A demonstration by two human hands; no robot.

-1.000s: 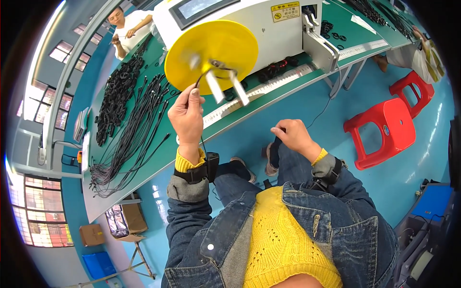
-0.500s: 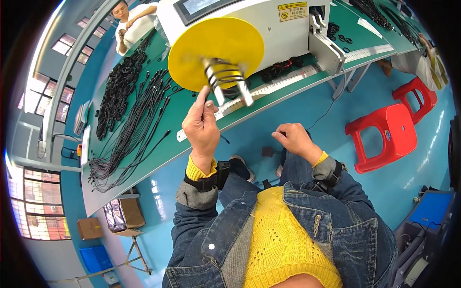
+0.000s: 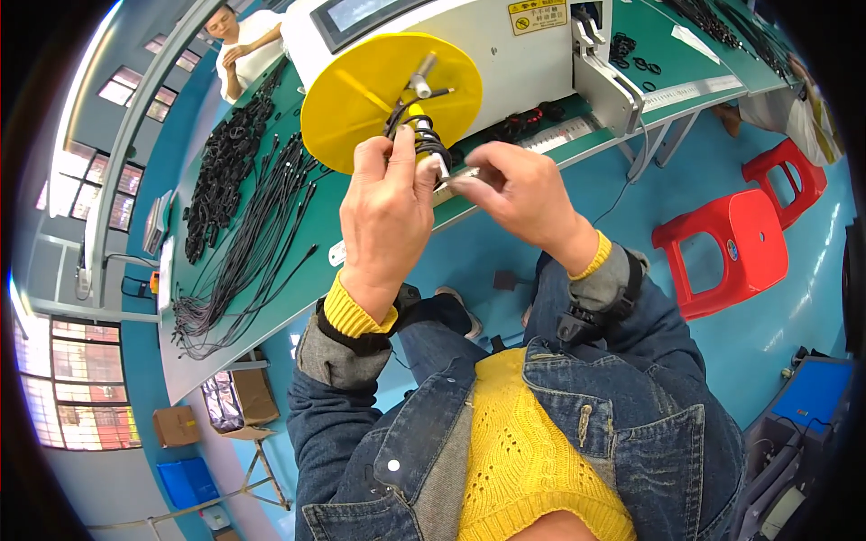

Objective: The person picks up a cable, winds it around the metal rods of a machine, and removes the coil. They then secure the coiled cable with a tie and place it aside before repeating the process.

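A black cable (image 3: 431, 142) is wound in a loose coil around metal posts on a yellow disc (image 3: 356, 104). My left hand (image 3: 388, 212) is closed at the coil's near side, with its fingertips on the cable. Close by on the right, my right hand (image 3: 528, 194) has curled fingers at the free end of a post. What its fingertips hold, if anything, is blurred and cannot be made out. The disc is mounted on the front of a white machine (image 3: 532, 68) with a screen (image 3: 361, 11).
Black cables (image 3: 262, 234) and a pile of coiled ones (image 3: 221, 171) lie on the green table (image 3: 298, 279) at left. A metal ruler (image 3: 559, 135) runs along its edge. Red stools (image 3: 735, 248) stand at right. Another person (image 3: 248, 54) is at the far left.
The disc was blurred by turning; now it looks still, with its posts at another angle. My left hand has moved onto the coil, and my right hand has come up beside it.
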